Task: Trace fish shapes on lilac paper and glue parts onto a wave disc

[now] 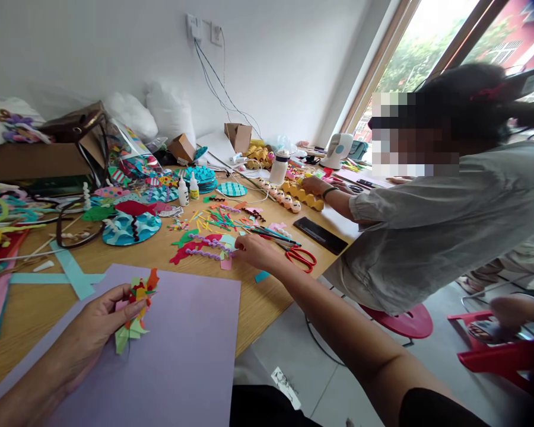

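My left hand [111,311] pinches a small bundle of coloured paper scraps [137,311], green, red, orange and pink, above a large purple sheet [182,338]. Further forward, my right hand [253,252] reaches over the table, its fingers bent down at the edge of some paper pieces. What those fingers hold, if anything, is too small to make out. Beside them lie purple twisted strips [204,254] and red paper fish shapes [180,253]. Just right of my right hand are red-handled scissors [300,258] and several pens [276,236].
Two glue bottles [188,191], blue decorated discs [133,228] and loose paper strips [218,220] cover the wooden table [258,308]. A black case [320,235] lies near its right edge. A person in a grey shirt [449,219] works at the right.
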A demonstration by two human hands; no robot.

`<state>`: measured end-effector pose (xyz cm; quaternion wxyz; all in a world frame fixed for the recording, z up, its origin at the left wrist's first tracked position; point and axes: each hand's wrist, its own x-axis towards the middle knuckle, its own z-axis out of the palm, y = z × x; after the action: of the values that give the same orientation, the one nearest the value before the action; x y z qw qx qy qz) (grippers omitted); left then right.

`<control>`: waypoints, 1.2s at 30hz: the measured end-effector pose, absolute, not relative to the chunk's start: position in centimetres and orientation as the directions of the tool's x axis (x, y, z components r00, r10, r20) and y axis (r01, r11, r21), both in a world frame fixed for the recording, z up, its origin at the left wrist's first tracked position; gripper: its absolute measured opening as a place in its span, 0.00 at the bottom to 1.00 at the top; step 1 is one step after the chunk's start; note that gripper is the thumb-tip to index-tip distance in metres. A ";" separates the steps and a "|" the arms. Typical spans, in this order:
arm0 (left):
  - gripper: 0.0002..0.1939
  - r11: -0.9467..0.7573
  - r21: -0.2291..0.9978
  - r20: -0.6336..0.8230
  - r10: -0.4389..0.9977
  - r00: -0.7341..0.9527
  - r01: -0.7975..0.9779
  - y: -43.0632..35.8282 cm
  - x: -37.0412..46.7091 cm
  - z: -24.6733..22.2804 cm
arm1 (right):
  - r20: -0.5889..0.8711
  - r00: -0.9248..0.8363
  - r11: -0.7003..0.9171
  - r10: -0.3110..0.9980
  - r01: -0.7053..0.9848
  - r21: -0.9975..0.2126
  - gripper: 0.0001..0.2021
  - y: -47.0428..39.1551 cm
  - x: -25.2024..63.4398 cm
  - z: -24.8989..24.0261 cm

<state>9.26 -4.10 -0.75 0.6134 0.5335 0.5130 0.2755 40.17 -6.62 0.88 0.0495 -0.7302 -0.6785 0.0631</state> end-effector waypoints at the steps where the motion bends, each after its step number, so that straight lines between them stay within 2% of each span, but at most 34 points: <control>1: 0.24 0.280 0.937 -0.336 0.883 0.327 0.208 -4.1 9.1 -1.0 | -0.036 0.062 -0.067 0.997 0.986 -0.154 0.12 -6.5 39.9 1.0; 6: 0.22 0.273 0.939 -0.333 0.877 0.345 0.211 -4.0 8.9 -1.4 | -0.071 0.068 -0.075 0.995 0.992 -0.099 0.12 -5.7 38.6 1.2; 11: 0.25 0.306 0.932 -0.356 0.871 0.337 0.195 -4.2 9.4 -0.8 | -0.094 0.075 -0.081 0.993 0.995 -0.060 0.11 -5.1 38.0 1.3; 17: 0.27 0.290 0.939 -0.337 0.880 0.336 0.183 -3.8 9.2 -1.2 | -0.089 0.055 -0.060 0.995 0.996 -0.065 0.12 -4.3 37.8 1.3; 23: 0.23 0.270 0.947 -0.317 0.877 0.363 0.174 -3.7 8.8 -1.6 | -0.094 0.060 -0.067 0.994 0.995 -0.070 0.12 -3.1 37.1 0.8; 32: 0.24 0.286 0.948 -0.316 0.885 0.341 0.136 -3.7 8.9 -1.4 | -0.051 0.039 -0.042 0.998 0.997 -0.062 0.12 -1.1 36.1 0.6; 36: 0.24 0.296 0.948 -0.318 0.893 0.317 0.116 -3.8 9.0 -1.2 | 0.006 -0.017 0.017 1.000 0.999 -0.052 0.13 -1.0 35.2 0.7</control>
<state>9.02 -3.76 -1.24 0.6333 0.5075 0.4970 0.3071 35.23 -0.97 0.74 0.0204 -0.7009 -0.7128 0.0164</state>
